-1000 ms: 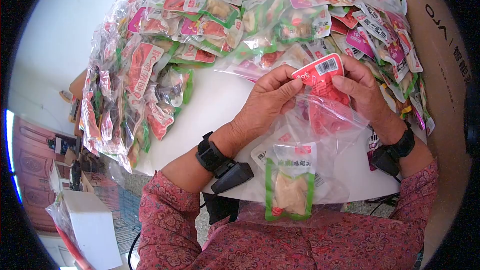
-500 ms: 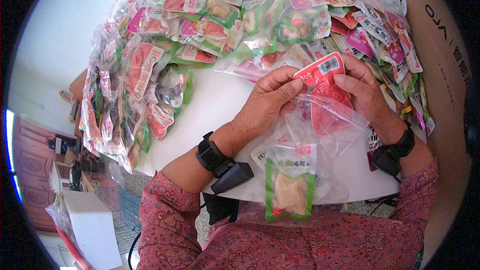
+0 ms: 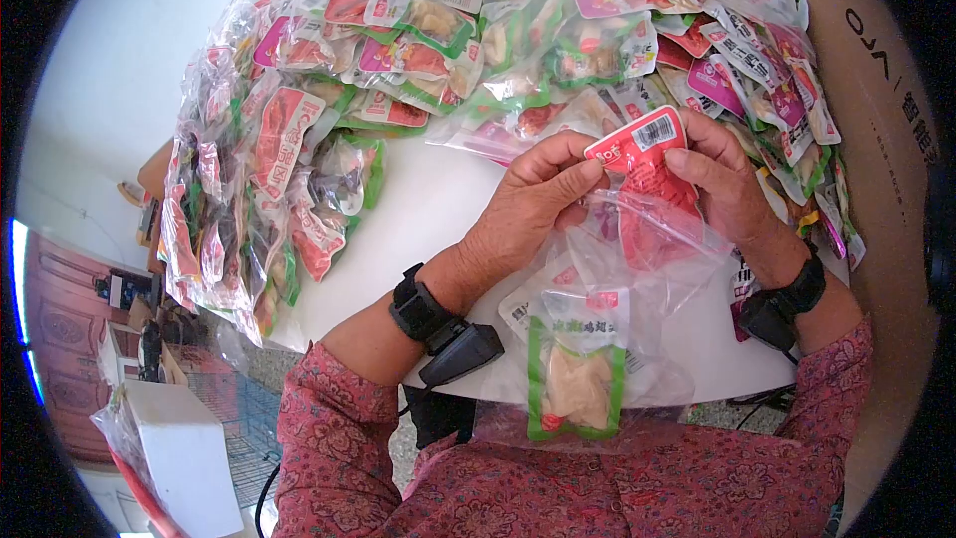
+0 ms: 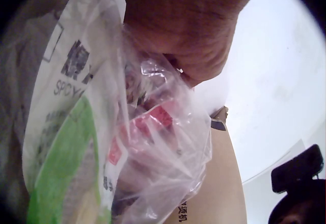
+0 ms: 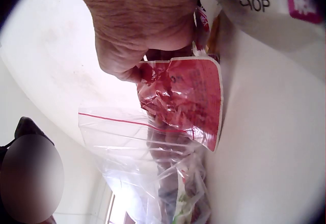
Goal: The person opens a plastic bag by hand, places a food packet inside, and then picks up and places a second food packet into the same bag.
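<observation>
A red packet with a barcode (image 3: 649, 179) is pinched at its upper right edge by the right hand (image 3: 725, 179); in the right wrist view the red packet (image 5: 188, 94) hangs from the right hand (image 5: 142, 25). Its lower part lies within the mouth of a clear zip bag (image 3: 687, 259). The left hand (image 3: 543, 194) grips the bag's left edge near the packet's top left corner. Inside or behind the bag's lower part shows a green-edged packet (image 3: 578, 379) with pale food. From the left wrist, the left hand (image 4: 183, 25) is above the crumpled clear bag (image 4: 173, 147); its fingertips are hidden.
Filled clear bags (image 3: 279, 159) are heaped at the left of the white table (image 3: 418, 209). More bagged packets (image 3: 597, 50) lie along the back and right. A cardboard box (image 3: 866, 159) stands at the right edge. A white box (image 3: 184, 448) stands lower left.
The red packet has tilted and shifted slightly between the fingers. Both hands stay in nearly the same place.
</observation>
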A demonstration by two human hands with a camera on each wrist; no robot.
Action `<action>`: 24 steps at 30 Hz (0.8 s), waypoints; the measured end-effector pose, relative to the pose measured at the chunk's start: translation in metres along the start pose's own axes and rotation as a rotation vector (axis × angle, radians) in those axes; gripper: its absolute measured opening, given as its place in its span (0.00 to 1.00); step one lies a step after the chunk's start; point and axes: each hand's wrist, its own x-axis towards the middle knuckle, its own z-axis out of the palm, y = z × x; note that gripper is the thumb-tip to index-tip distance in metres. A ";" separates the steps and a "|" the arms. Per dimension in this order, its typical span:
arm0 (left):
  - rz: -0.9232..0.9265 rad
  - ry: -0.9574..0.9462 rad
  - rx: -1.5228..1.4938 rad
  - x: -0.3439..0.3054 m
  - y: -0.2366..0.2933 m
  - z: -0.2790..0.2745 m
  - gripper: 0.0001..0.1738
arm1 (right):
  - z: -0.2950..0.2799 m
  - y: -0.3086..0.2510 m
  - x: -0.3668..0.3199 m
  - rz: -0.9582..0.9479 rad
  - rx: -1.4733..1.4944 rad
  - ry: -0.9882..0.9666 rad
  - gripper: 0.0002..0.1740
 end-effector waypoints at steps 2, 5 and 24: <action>0.006 -0.033 0.039 0.000 0.000 -0.001 0.05 | 0.000 0.000 0.000 0.005 0.027 -0.008 0.15; -0.010 0.013 0.074 0.000 0.000 0.001 0.06 | -0.002 0.001 -0.001 0.003 0.046 0.032 0.16; -0.042 0.001 0.069 -0.001 0.002 0.003 0.06 | 0.000 0.006 0.000 -0.011 0.007 0.172 0.13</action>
